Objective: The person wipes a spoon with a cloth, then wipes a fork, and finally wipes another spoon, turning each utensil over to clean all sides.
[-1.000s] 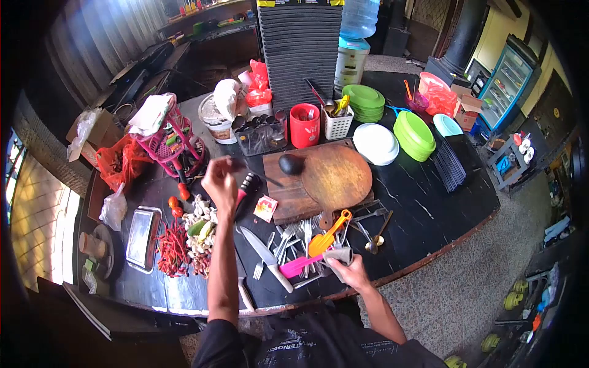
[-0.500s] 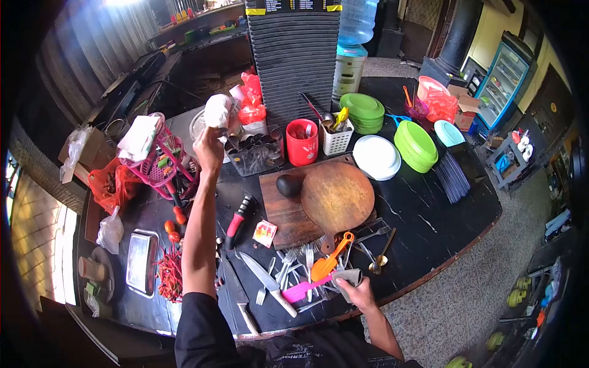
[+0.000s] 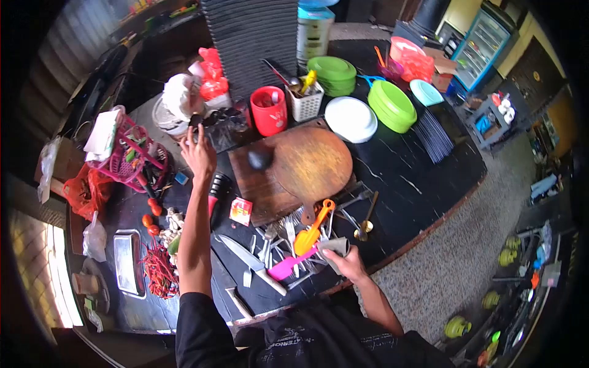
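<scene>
My left hand [image 3: 199, 154] reaches out at the far left with its fingers stretched apart. Its fingertips are at a small dark round object [image 3: 195, 121], beside a dark tray [image 3: 226, 130] of black utensils. A white plastic bag [image 3: 181, 95] sits just beyond. Near the front edge my right hand [image 3: 350, 264] is closed on a folded grey cloth [image 3: 333, 248]. The handle end of a pink spatula [image 3: 284, 267] meets this cloth; whether it is gripped too is hidden. An orange slotted turner [image 3: 308, 238], a white-handled knife [image 3: 245, 254] and several forks lie close by.
A round wooden board [image 3: 316, 165] lies on a rectangular one [image 3: 248, 190], with a black ball-like object [image 3: 260, 159] there. Behind stand a red container [image 3: 269, 116], white plates [image 3: 351, 118] and green plates [image 3: 392, 105]. Red chilies [image 3: 161, 270] and a metal tray [image 3: 129, 264] are left.
The camera view has shifted, so the table appears higher and further left. My left hand has moved down from the white bag and its fingers have spread. My right hand still grips the cloth.
</scene>
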The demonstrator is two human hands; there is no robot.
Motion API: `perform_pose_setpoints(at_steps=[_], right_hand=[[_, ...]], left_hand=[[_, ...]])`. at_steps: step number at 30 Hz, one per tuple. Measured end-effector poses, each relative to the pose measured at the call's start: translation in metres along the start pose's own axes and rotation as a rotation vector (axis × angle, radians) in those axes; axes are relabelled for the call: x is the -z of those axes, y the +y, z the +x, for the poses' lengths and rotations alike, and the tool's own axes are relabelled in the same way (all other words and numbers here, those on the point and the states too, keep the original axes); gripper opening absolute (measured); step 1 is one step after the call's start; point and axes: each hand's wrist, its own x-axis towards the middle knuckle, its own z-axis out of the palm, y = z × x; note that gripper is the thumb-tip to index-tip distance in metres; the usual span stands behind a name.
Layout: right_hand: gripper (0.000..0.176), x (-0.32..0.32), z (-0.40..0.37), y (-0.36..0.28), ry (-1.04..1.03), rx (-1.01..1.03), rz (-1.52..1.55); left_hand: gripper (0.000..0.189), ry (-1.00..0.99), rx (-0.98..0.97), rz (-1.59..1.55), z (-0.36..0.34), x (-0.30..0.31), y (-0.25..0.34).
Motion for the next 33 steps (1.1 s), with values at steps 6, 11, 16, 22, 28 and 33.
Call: perform_pose_setpoints(at_steps=[6, 11, 16, 22, 28, 33], right_hand=[[0.022, 0.025, -0.004, 0.018, 0.144, 0.039, 0.048], [0.026, 0.058, -0.012, 0.01, 0.315, 0.04, 0.112], [0.026, 0.092, -0.027, -0.011, 0.447, 0.094, 0.147], [0.029, 0.113, -0.049, -0.005, 0.507, 0.159, 0.215], [0.03, 0.117, -0.07, 0.011, 0.527, 0.091, 0.253], [0.03, 0.117, -0.075, 0.016, 0.519, 0.082, 0.262]], left_hand=[[0.028, 0.144, 0.386, -0.558, -0.039, 0.052, 0.072], [0.013, -0.179, 0.347, -0.908, -0.139, 0.087, 0.182], [0.045, -0.548, -0.124, -1.025, -0.223, 0.115, 0.283], [0.061, -0.83, -0.603, -0.745, -0.262, 0.11, 0.327], [0.047, -0.777, -0.715, -0.696, -0.274, 0.092, 0.33], [0.041, -0.752, -0.695, -0.685, -0.274, 0.095, 0.327]])
